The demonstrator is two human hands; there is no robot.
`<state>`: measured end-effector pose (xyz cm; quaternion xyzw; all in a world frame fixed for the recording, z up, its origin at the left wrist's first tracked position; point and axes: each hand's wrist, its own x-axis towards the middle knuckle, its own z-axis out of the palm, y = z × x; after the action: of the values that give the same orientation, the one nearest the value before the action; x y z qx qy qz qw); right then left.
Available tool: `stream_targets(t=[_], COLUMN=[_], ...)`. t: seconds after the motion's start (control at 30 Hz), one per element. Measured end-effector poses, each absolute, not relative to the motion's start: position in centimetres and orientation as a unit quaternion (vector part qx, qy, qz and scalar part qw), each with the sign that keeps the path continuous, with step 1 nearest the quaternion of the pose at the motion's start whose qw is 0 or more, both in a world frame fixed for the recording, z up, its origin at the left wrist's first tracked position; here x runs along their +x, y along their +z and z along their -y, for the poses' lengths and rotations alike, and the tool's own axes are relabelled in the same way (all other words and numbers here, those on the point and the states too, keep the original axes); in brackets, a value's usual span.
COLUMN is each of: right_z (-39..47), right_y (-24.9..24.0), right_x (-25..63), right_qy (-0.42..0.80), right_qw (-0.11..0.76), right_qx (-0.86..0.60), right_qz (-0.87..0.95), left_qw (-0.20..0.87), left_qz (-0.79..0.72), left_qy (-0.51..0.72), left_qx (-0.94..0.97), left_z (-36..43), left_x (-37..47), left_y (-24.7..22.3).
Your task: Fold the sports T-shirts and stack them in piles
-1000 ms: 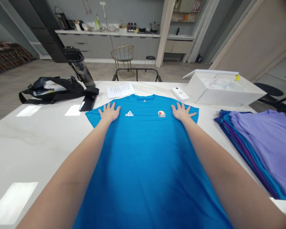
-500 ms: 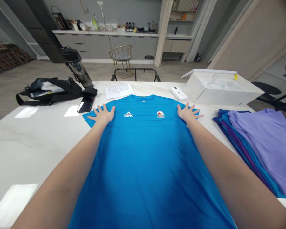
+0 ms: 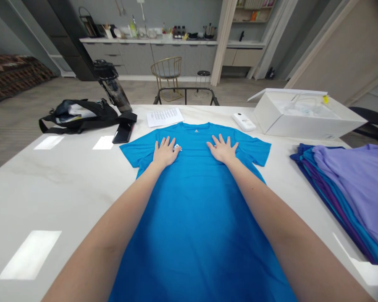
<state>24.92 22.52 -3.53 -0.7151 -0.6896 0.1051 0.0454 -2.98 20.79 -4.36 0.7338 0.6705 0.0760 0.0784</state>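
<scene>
A blue short-sleeved T-shirt (image 3: 195,201) lies spread face up on the white table (image 3: 69,180), its collar at the far side. My left hand (image 3: 165,153) rests flat on the left of its chest, fingers spread, partly covering a white logo. On the right of the chest lies my right hand (image 3: 223,150), also flat with fingers apart, hiding the badge there. Neither hand grips the cloth. Both sleeves stretch outward past my hands. The shirt's lower hem is out of view.
Beyond the collar are a printed sheet (image 3: 164,117) and a white boxy device (image 3: 244,122). A black bag (image 3: 82,115), a phone (image 3: 123,132) and a bottle (image 3: 115,86) stand or lie at the left. Rightward are an open white box (image 3: 311,119) and stacked folded clothes (image 3: 353,180).
Both hands have moved inward from the sleeves to the chest, covering much of the two logos. The view has shifted slightly, and the shirt still lies spread.
</scene>
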Motion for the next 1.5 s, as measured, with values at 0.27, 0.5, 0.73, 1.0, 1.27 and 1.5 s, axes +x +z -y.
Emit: stream_targets(t=[0.27, 0.5, 0.73, 1.0, 1.27, 1.5], right_z=[-15.7, -9.2, -2.6, 3.7, 9.0, 14.2], right_y=[-3.5, -3.7, -2.9, -2.6, -1.9, -2.3], right_x=[23.6, 23.5, 24.5, 24.5, 24.7, 26.8], right_qy=[0.059, 0.068, 0.010, 0.063, 0.092, 0.079], right_qw=[0.048, 0.042, 0.060, 0.021, 0.022, 0.031], right_qx=[-0.652, -0.642, -0.630, -0.580, -0.522, -0.576], right_qz=[0.754, 0.763, 0.774, 0.812, 0.847, 0.813], left_qw=[0.070, 0.071, 0.054, 0.033, 0.041, 0.052], left_qz=[-0.651, -0.649, -0.629, -0.576, -0.559, -0.579], left_qy=[0.053, 0.053, 0.070, 0.072, 0.056, 0.045], left_qx=[0.754, 0.756, 0.772, 0.813, 0.826, 0.813], left_z=[-14.1, -8.2, -1.8, 4.7, 10.1, 15.5], left_x=[-1.3, -0.3, 1.1, 2.9, 3.6, 2.6], left_y=[-3.6, -3.7, -3.5, -3.6, -2.9, -2.3])
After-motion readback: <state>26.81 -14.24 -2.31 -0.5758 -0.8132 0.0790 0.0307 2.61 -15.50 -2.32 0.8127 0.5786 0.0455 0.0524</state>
